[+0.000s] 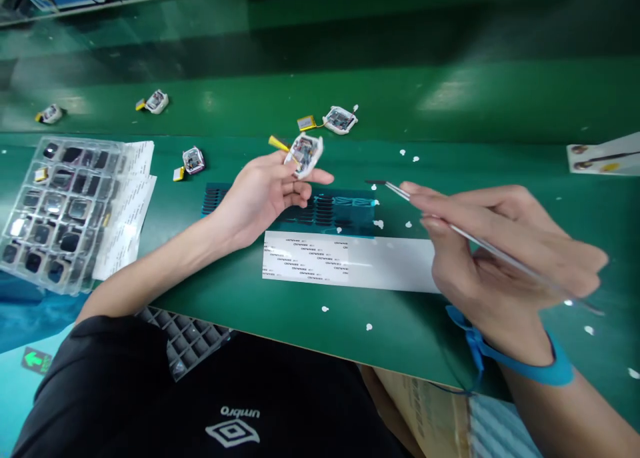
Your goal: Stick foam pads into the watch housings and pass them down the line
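My left hand (265,195) grips a white watch housing (304,155) between thumb and fingers. Its open side shows a circuit board, and a yellow battery (279,143) sticks out at its left. In my right hand (495,245) are slim metal tweezers (480,241), pointing left, with a small dark strip (376,182) at their tip. A gap separates this strip from the housing. Beneath my left hand lies a blue film sheet (350,228) with rows of black strips, partly covered by the hand. A blue wristband (530,365) circles my right wrist.
More housings with batteries lie on the green bench, including one housing (340,120) behind my left hand and another (193,159) to its left. A clear compartment tray (75,208) stands left, beside printed white sheets (127,211). A white backing strip (310,258) lies in front; small white bits are scattered about.
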A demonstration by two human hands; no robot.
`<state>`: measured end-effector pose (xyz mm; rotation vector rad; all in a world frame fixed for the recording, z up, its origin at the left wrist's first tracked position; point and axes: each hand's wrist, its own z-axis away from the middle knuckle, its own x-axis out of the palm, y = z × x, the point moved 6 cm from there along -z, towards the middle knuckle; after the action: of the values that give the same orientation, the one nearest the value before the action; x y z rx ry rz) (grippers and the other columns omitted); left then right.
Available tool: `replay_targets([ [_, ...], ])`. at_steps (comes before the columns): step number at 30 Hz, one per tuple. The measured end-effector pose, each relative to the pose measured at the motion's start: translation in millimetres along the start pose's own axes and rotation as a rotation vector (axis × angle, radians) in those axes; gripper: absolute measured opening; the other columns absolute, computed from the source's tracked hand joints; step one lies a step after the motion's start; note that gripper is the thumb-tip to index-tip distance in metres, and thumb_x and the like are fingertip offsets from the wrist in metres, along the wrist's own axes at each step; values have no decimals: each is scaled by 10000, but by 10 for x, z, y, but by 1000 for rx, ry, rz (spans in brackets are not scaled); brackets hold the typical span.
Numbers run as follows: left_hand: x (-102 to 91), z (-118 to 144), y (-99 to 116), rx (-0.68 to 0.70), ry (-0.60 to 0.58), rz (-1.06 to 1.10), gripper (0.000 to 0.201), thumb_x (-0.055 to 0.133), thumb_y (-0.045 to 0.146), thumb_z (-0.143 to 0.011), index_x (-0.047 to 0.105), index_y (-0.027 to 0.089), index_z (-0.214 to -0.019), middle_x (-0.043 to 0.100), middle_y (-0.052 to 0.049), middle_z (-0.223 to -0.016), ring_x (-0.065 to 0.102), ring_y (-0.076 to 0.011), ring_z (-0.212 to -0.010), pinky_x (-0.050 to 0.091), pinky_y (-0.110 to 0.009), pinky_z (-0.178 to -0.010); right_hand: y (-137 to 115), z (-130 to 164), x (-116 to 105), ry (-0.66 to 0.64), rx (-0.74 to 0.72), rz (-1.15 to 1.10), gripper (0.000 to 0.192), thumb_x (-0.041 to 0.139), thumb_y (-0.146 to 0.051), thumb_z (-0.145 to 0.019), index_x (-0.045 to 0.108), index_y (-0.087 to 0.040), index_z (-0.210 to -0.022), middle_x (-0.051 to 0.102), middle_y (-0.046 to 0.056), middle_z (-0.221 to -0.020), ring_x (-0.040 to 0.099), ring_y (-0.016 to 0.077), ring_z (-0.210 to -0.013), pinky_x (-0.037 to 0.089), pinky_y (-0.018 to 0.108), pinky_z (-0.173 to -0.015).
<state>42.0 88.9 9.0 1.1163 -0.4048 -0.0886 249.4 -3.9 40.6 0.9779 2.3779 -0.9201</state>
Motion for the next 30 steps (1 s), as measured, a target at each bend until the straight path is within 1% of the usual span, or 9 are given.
replay_targets([
  [2, -14, -48, -54, -40, 9, 57, 201, 499, 100, -1006, 663, 118, -893, 762, -82, -924, 585, -90, -641, 488, -221, -596, -100, 7, 5, -52, -69, 13, 723, 794, 52, -856, 669, -349, -1444, 817, 31, -1183, 733, 176, -840, 611, 338, -666],
  [6, 1, -27, -115, 37, 32, 7, 221, 631, 144, -992, 683, 119, -779, 656, -14, -722, 560, -70, -599, 482, -196, -575, -277, 43, 36, -203, -185, 25, 773, 779, 33, -880, 562, -290, -1548, 772, 30, -1298, 764, 209, -957, 639, 389, -781],
  [8, 24, 19, -137, 58, 57, -6, 183, 669, 117, -963, 688, 123, -781, 639, 6, -676, 585, -70, -589, 510, -198, -587, -320, 62, 57, -275, -203, 57, 759, 766, 13, -898, 541, -274, -1564, 771, 26, -1297, 764, 231, -959, 637, 399, -772],
  [10, 52, 64, -151, 61, 80, 6, 141, 689, 87, -932, 683, 128, -797, 669, 7, -681, 637, -83, -598, 548, -212, -598, -348, 77, 72, -316, -223, 94, 745, 752, 3, -908, 536, -264, -1569, 774, 22, -1289, 760, 247, -966, 637, 398, -751],
  [16, 139, 137, -191, 0, 63, -3, 223, 706, 61, -891, 631, 143, -698, 700, -1, -595, 679, -87, -549, 559, -198, -583, -380, 103, 116, -374, -246, 87, 654, 726, 35, -898, 608, -201, -1497, 751, 59, -1340, 750, 275, -1049, 640, 420, -844],
  [22, 141, 156, -198, -4, 50, 10, 233, 714, 78, -882, 618, 149, -682, 704, -4, -579, 678, -85, -535, 558, -194, -575, -357, 109, 115, -362, -229, 103, 756, 735, 13, -907, 520, -250, -1582, 757, 37, -1324, 754, 277, -1030, 639, 425, -828],
  [24, 144, 160, -200, -4, 46, 10, 225, 720, 89, -877, 621, 152, -686, 706, -4, -582, 680, -88, -536, 563, -200, -578, -349, 107, 110, -343, -229, 119, 734, 746, -8, -910, 531, -238, -1573, 763, 42, -1308, 750, 279, -1014, 641, 425, -816],
  [28, 144, 166, -207, -9, 58, 1, 245, 822, 157, -821, 622, 161, -678, 702, 2, -582, 682, -94, -540, 578, -214, -585, -367, 103, 107, -327, -279, 112, 618, 751, 9, -897, 625, -191, -1467, 777, 45, -1279, 744, 262, -961, 641, 398, -790],
  [30, 140, 167, -206, -4, 67, -13, 292, 891, 222, -777, 624, 164, -676, 702, 2, -586, 692, -104, -550, 593, -226, -596, -369, 100, 107, -342, -281, 95, 622, 741, 12, -903, 622, -203, -1474, 775, 44, -1288, 752, 257, -965, 644, 394, -792],
])
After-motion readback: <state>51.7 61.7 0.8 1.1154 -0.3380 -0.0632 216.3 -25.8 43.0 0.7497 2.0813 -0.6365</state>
